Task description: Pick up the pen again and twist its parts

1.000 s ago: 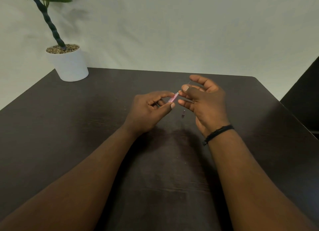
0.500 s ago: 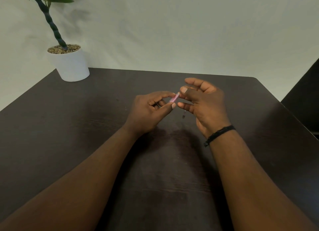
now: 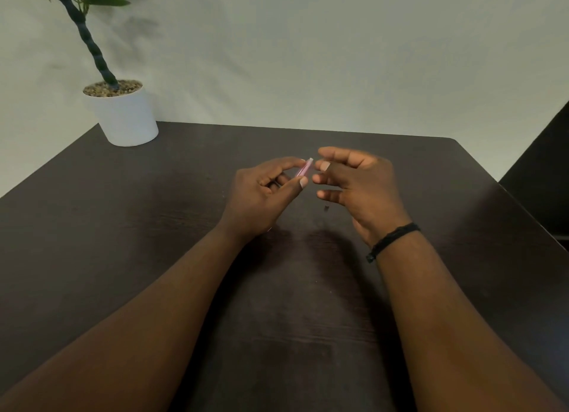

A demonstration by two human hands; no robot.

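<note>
My left hand [image 3: 261,196] pinches a small pink tube [image 3: 304,169] between thumb and index finger, just above the dark table [image 3: 154,227]. The tube's pale tip points up and to the right. My right hand [image 3: 360,183] hovers right beside that tip, its fingers spread and loosely curled, the thumb nail almost touching the tube. I see nothing held in the right hand; it is slightly blurred. A tiny dark piece [image 3: 325,207] sits below the right hand's fingers; whether it lies on the table or hangs I cannot tell. A black bracelet [image 3: 391,239] circles my right wrist.
A white pot [image 3: 126,119] with a green plant stands at the table's far left corner. A pale wall rises behind the table. A dark object [image 3: 542,177] stands off the table's right edge.
My right hand's fingers have curled in and shifted slightly around the tube's tip. My left hand keeps the same pinch on the tube.
</note>
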